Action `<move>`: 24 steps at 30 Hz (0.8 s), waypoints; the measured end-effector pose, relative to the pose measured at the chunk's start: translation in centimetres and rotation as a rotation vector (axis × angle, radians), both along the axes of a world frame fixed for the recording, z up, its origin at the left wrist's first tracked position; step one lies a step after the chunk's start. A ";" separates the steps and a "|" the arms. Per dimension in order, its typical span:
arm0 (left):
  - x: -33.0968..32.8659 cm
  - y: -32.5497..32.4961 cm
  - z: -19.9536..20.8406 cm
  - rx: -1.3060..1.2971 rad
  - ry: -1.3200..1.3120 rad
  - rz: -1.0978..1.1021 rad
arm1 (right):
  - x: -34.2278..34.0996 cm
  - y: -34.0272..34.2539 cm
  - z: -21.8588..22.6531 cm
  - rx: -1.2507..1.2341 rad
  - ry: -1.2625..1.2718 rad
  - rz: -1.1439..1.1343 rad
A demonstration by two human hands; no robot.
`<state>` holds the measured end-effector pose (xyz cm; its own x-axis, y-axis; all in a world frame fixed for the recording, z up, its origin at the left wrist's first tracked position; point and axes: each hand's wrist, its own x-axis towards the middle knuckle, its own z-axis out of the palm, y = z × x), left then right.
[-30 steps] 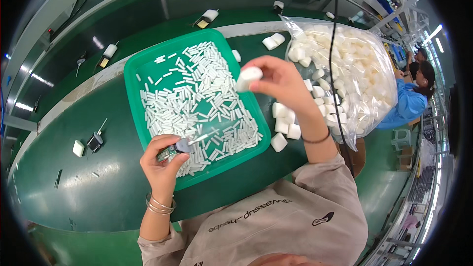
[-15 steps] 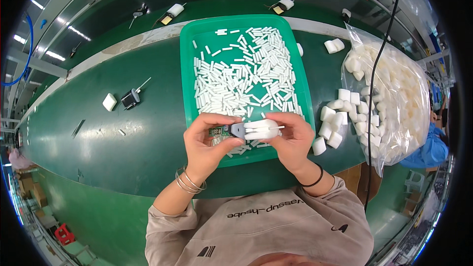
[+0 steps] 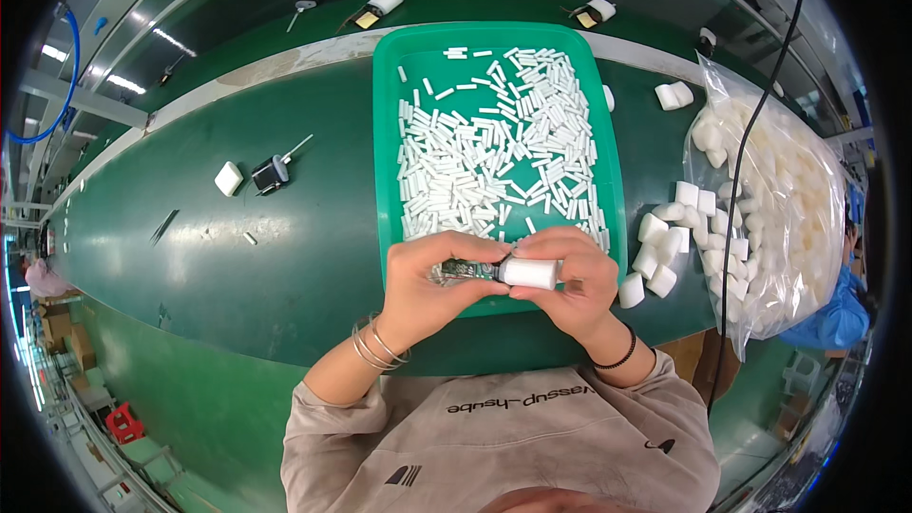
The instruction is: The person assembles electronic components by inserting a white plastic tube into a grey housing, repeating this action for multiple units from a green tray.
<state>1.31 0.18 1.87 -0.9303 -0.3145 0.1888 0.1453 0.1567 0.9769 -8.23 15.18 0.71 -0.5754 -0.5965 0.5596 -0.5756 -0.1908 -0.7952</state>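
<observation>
Fingers of the right hand [image 3: 570, 280] are closed around a white cylindrical cap [image 3: 528, 273], while the left hand [image 3: 427, 280] pinches a small circuit-board piece [image 3: 464, 271] against the cap's open end, both held over the near rim of the green tray [image 3: 613, 190]. Tray contents are loose white plastic sticks [image 3: 494, 147], spread across its floor. Further white caps [image 3: 665, 237] lie in a cluster just right of the tray on the green conveyor belt [image 3: 237, 247], beside a clear bag of caps [image 3: 779, 190].
</observation>
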 end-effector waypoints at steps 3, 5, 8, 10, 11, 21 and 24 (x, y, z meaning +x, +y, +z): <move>0.1 -0.2 0.0 -0.036 0.044 -0.012 | 0.0 0.2 -0.7 -0.009 -0.081 0.023; -0.2 -1.2 1.0 -0.069 -0.007 -0.024 | -0.1 -0.1 -0.8 -0.022 -0.094 0.047; -1.5 -5.0 1.4 -0.055 -0.067 0.044 | 0.1 -0.8 0.4 0.021 -0.198 -0.132; -3.4 -9.8 2.1 0.203 -0.106 0.227 | -1.0 -0.7 1.2 0.224 -0.018 -0.142; -4.1 -13.5 1.9 0.067 -0.148 0.365 | -1.4 -0.6 1.5 0.428 0.169 -0.167; -5.1 -46.9 -6.0 -0.663 -0.326 1.269 | -2.1 -0.6 0.7 0.724 0.233 0.087; -11.7 -40.4 -6.3 -1.016 -0.735 1.247 | -2.6 -0.8 -0.3 0.766 0.205 0.071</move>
<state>-10.42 -40.23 -4.47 -0.2259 -0.8720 0.4343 -0.9064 0.3515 0.2344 -10.81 14.37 0.40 -0.4519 -0.8894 0.0696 -0.7312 0.3246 -0.5999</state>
